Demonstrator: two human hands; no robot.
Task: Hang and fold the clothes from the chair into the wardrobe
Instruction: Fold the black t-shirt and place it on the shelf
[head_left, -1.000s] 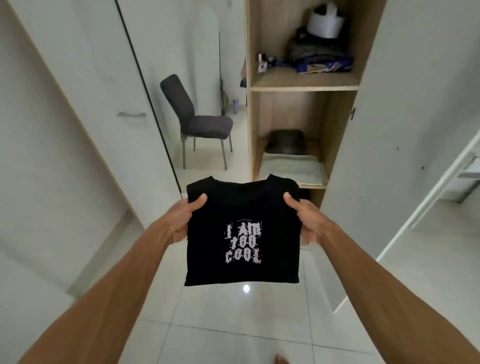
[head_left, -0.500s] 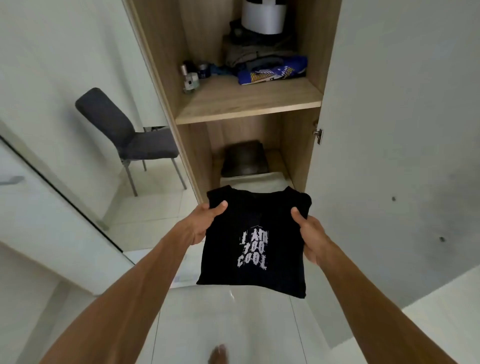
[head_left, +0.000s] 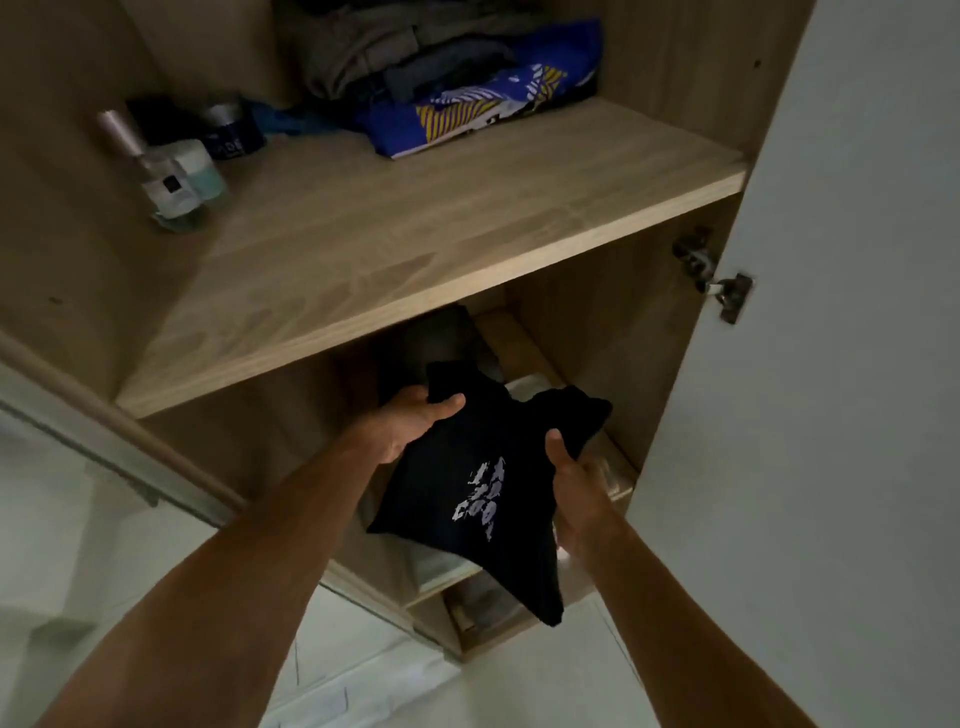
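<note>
Folded black T-shirt (head_left: 498, 467) with pale printed lettering is held by both hands in the head view, the left hand (head_left: 410, 426) pinching its upper left edge and the right hand (head_left: 571, 483) gripping its right side, at the mouth of the wardrobe compartment under the light wooden shelf (head_left: 415, 249) above the hands. Stowing seems underway; next it likely needs lowering flat onto the pale folded cloth (head_left: 436, 564) beneath the hands.

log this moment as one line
left hand grips folded shirt | right hand grips shirt | shirt at lower compartment, not yet released
</note>
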